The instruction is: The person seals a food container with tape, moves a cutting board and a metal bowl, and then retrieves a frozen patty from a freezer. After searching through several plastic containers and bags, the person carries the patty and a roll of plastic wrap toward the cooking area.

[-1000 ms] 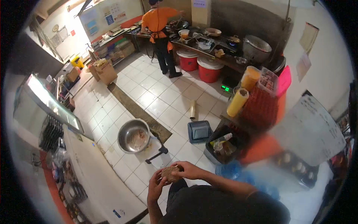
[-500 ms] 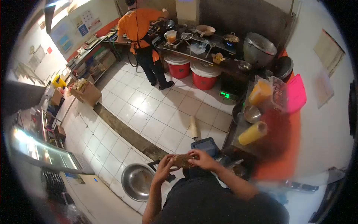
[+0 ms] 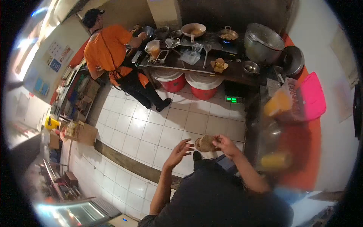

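Observation:
My right hand (image 3: pixel 227 146) grips a brown, roundish object (image 3: pixel 206 143) with a rough-looking surface, thumb and fingers closed on its right end. What exactly the object is, I cannot make out. My left hand (image 3: pixel 179 153) is held just left of it, fingers apart and holding nothing, with a small gap between. Both hands are in front of my dark shirt, above the white tiled floor (image 3: pixel 169 137).
A co-worker in an orange shirt (image 3: pixel 107 49) stands at the cooking counter. On it are a wok over a flame (image 3: pixel 228 35), a large pot (image 3: pixel 262 43) and an open food box (image 3: pixel 219 65). Red buckets (image 3: pixel 204 92) stand underneath. An orange-filled container (image 3: pixel 278 104) is at right.
My left hand has let go of the brown object, which stays in my right hand. The view has shifted; the steel bowl on the floor is out of sight. The co-worker leans more over the counter.

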Demonstrator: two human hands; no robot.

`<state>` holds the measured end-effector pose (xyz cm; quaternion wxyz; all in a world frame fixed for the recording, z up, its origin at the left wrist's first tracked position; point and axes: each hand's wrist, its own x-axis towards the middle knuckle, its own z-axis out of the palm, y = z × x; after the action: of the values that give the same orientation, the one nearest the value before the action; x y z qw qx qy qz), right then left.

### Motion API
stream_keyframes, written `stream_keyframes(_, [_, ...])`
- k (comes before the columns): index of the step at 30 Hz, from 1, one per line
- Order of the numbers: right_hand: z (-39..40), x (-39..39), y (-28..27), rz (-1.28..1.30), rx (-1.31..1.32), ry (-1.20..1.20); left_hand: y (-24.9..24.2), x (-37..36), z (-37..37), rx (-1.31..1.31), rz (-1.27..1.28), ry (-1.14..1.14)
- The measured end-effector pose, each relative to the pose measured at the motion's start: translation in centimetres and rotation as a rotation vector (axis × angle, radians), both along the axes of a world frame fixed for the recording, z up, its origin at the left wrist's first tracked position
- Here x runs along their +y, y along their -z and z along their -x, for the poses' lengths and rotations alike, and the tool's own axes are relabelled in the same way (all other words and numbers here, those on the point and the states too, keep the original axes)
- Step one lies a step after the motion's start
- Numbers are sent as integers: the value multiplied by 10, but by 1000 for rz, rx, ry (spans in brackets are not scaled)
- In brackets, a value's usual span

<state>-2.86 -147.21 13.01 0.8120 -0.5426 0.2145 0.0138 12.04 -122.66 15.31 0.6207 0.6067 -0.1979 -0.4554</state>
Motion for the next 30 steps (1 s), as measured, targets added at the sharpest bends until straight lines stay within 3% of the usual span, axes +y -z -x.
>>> stream_keyframes(3, [-102,-38,5,-18,-1,52,70,50,-96,-62,-62,-236])
stream_keyframes(5, [-168,-70,5,-9,23,106,164,120,-135,-88,-206,-486])
stream_keyframes(6, [-203,-88,13,-13,16,153,216,166,-148,-237,-578,-462])
stream_keyframes(7, [-238,-108,22,-16,8,200,248,203,-150,-467,-976,-300])
stream_keyframes(8, [-300,-142,31,-5,26,202,309,275,-143,-646,-936,109])
stream_keyframes(9, [-340,-161,41,-28,16,295,288,273,-121,-631,-1029,-1])
stream_keyframes(11, [-419,-207,75,-38,-2,420,260,268,-114,-268,-1172,32])
stream_keyframes(15, [-545,-275,112,-103,194,548,221,217,-156,222,-1028,-93])
stream_keyframes(18, [-628,-333,161,-175,135,624,186,152,-224,435,-939,-142])
stream_keyframes(20, [-690,-378,227,-119,217,683,163,119,-268,535,-920,-177])
stream_keyframes(22, [-743,-426,259,337,425,416,161,90,-308,581,-922,-211])
stream_keyframes(24, [-777,-444,270,322,408,419,165,103,-311,757,-716,-675])
stream_keyframes(26, [-830,-462,275,301,336,480,143,78,-312,601,-860,-755])
stream_keyframes(27, [-859,-488,390,516,265,440,133,65,-312,631,-885,-798])
stream_keyframes(29, [-891,-520,474,489,286,346,123,30,-305,706,-903,-820])
stream_keyframes(30, [-900,-517,484,477,318,279,114,20,-291,779,-915,-806])
